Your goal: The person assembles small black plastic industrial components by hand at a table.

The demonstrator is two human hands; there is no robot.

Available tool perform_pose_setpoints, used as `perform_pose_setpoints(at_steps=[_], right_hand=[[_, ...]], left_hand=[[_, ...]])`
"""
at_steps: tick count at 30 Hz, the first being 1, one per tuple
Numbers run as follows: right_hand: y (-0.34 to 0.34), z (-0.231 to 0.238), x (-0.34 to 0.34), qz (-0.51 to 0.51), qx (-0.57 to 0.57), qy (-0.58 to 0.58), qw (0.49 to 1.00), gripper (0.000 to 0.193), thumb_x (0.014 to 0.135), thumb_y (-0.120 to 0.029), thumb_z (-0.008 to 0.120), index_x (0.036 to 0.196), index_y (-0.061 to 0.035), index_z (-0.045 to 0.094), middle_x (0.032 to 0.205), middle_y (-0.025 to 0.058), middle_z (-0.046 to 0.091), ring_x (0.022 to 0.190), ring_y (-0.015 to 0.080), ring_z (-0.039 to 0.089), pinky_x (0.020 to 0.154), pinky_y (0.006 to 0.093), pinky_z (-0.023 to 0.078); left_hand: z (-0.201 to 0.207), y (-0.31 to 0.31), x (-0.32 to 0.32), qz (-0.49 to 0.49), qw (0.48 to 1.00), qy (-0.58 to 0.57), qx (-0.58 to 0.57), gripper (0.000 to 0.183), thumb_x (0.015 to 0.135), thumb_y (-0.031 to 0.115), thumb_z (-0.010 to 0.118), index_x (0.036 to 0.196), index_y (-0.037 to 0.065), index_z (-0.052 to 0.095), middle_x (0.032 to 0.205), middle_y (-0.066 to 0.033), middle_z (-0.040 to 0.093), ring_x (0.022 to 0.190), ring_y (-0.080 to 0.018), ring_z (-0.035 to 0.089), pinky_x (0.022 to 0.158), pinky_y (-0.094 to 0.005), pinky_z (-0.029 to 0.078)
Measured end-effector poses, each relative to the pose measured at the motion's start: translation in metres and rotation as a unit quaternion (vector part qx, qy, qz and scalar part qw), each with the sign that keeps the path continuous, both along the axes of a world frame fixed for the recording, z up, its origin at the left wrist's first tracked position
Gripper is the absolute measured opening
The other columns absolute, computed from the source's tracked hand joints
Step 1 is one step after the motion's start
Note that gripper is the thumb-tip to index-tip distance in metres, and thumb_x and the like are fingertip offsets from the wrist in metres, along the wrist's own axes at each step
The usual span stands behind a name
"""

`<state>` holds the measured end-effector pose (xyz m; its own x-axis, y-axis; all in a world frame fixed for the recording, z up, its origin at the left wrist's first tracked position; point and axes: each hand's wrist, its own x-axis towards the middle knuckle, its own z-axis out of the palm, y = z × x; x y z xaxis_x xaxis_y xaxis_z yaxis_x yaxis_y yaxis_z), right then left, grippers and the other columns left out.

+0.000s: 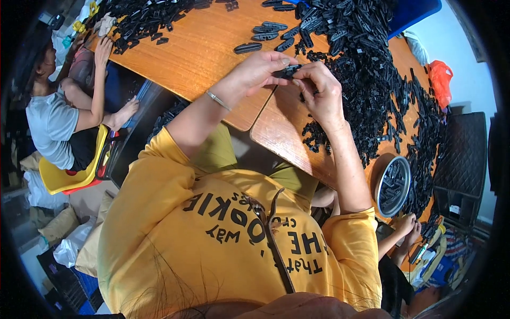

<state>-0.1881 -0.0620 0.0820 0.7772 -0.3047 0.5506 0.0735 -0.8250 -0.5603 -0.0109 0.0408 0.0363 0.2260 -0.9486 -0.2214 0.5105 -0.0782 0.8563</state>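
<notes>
My left hand (264, 68) and my right hand (320, 91) meet over the wooden table (202, 53) and pinch one small black plastic part (288, 70) between their fingertips. A thin bracelet sits on my left wrist. To the right of my hands lies a big heap of black plastic parts (372, 69). Several longer black pieces (265, 33) lie in a loose row just beyond my left hand.
A round metal bowl (393, 186) with black parts sits at the table's right edge. Another pile of black parts (143, 18) lies at the far left, where a seated person in a grey shirt (58, 122) reaches in. Another person's hands (406, 229) show at lower right. A black crate (462, 159) stands right.
</notes>
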Motion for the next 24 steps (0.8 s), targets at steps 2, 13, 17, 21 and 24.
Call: perform_pose_setpoints(at_steps=[2,13,17,21,24], right_hand=[[-0.002,-0.003,0.001,0.011,-0.012,0.004,1.0,0.017,0.082,0.006,0.077,0.093,-0.0025,0.068,0.093,0.0098,0.068,0.082,0.0277,0.072,0.069,0.0354,0.058],[-0.006,-0.005,-0.004,0.036,-0.047,0.056,0.997,0.015,0.083,0.005,0.075,0.093,-0.0029,0.067,0.093,0.0098,0.068,0.085,0.0299,0.073,0.069,0.0373,0.06],[-0.004,-0.017,-0.006,0.008,-0.023,0.077,0.997,0.017,0.083,0.001,0.079,0.094,-0.0028,0.067,0.093,0.0098,0.067,0.083,0.0284,0.073,0.068,0.0375,0.058],[0.01,-0.032,-0.003,-0.068,0.167,0.177,0.968,0.027,0.08,-0.007,0.087,0.1,-0.0032,0.068,0.088,0.0083,0.068,0.074,0.0191,0.07,0.066,0.0339,0.055],[0.018,-0.037,0.002,-0.082,0.321,0.204,0.921,0.032,0.08,-0.01,0.09,0.102,-0.0012,0.068,0.086,0.0061,0.073,0.073,0.0124,0.067,0.066,0.0296,0.054]], left_hand=[[0.0,0.001,0.003,-0.022,1.0,-0.008,-0.007,0.033,0.107,0.024,0.063,0.13,0.001,0.067,0.114,-0.0073,0.072,0.103,-0.0123,0.069,0.082,-0.0267,0.062],[0.009,0.012,0.007,-0.072,0.995,-0.048,0.05,0.033,0.106,0.013,0.061,0.131,-0.008,0.063,0.125,-0.0171,0.07,0.101,-0.0257,0.077,0.087,-0.028,0.065],[0.008,0.026,0.002,-0.089,0.993,-0.072,0.032,0.034,0.104,0.011,0.064,0.133,-0.007,0.062,0.12,-0.0146,0.072,0.096,-0.0193,0.077,0.082,-0.0241,0.063],[0.004,0.039,-0.004,-0.082,0.983,-0.163,0.029,0.031,0.102,0.01,0.067,0.129,-0.003,0.063,0.108,-0.0056,0.073,0.097,-0.011,0.072,0.087,-0.023,0.06],[-0.004,0.044,-0.006,-0.065,0.976,-0.208,0.021,0.029,0.101,0.007,0.066,0.128,-0.002,0.063,0.107,-0.0041,0.072,0.097,-0.0079,0.069,0.088,-0.0228,0.058]])
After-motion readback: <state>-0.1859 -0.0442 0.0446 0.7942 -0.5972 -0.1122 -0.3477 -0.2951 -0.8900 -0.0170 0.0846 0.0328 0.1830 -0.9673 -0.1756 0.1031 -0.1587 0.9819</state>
